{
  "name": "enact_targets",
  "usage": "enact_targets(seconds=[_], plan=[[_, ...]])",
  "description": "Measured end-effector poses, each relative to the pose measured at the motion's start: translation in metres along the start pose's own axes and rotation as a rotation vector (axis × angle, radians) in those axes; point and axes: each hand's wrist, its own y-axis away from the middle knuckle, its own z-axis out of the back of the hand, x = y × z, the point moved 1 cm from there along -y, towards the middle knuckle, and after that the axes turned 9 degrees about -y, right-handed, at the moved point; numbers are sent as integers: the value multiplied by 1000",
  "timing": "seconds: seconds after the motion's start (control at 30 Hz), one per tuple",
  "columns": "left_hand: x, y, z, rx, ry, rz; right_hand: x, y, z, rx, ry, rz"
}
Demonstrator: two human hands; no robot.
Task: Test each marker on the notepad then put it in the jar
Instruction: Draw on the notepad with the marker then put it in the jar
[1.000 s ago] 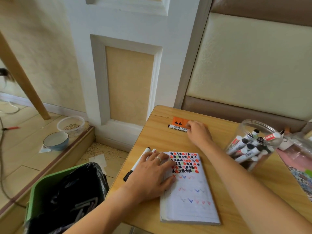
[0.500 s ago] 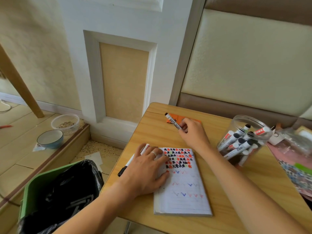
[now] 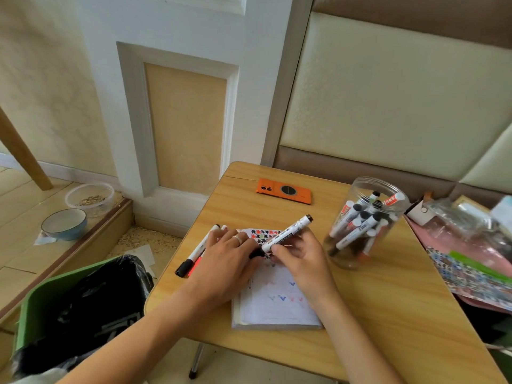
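- Right hand [image 3: 300, 254]: fingers curled round the lower barrel of a white marker [image 3: 286, 233], held over the upper half of the notepad [image 3: 279, 303].
- Left hand [image 3: 225, 257]: fingertips meet the marker's black cap end at about the middle of the page. It looks like a pinch on the cap, but the exact finger hold is hidden; a ring shows on one finger.
- Marker's long axis: slanted, low end toward the left hand, high dark end pointing at the desk's far right, toward the jar [image 3: 365, 220].
- Judged step: uncapping, ahead of the test stroke. The pull would run along that slant, hands parting left and right.
- Notepad: lies at the desk's near edge, a little left of centre; dark and red blots across its top, faint ticks lower down. The page below the hands is bare enough for a mark.
- Jar: clear, open-topped, near the desk's right edge, just beside the right hand and holding many markers already. The right hand is the nearer one for the drop.
- Two more markers [image 3: 198, 250] lie by the desk's left edge, partly under the left hand, apparently not yet tested.
- An orange phone [image 3: 284, 190] lies flat at the far edge of the desk [image 3: 388, 314].
- A green bin [image 3: 69, 314] with a black liner stands on the floor off the desk's near left corner.
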Motion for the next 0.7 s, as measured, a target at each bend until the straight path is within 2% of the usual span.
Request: enact_targets(seconds=[0.1, 0.2, 0.27, 0.37, 0.43, 0.53, 0.7], plan=[[0, 2, -4, -13, 3, 8, 3, 2, 10, -75, -4, 62], [1, 3, -3, -34, -34, 9, 14, 1, 29, -198, 158, 257], [0, 4, 0, -53, -29, -1, 16, 0, 39, -198, 412, 457], [-3, 4, 3, -76, -31, -15, 13, 4, 37, -78, 803, 684], [-5, 3, 3, -82, -35, -21, 7, 8, 27, 27, 932, 733], [-7, 3, 5, -72, -17, -11, -2, 11, 15, 189, 981, 699], [-1, -1, -1, 97, 169, -71, -8, 15, 9, 194, 1057, 673]])
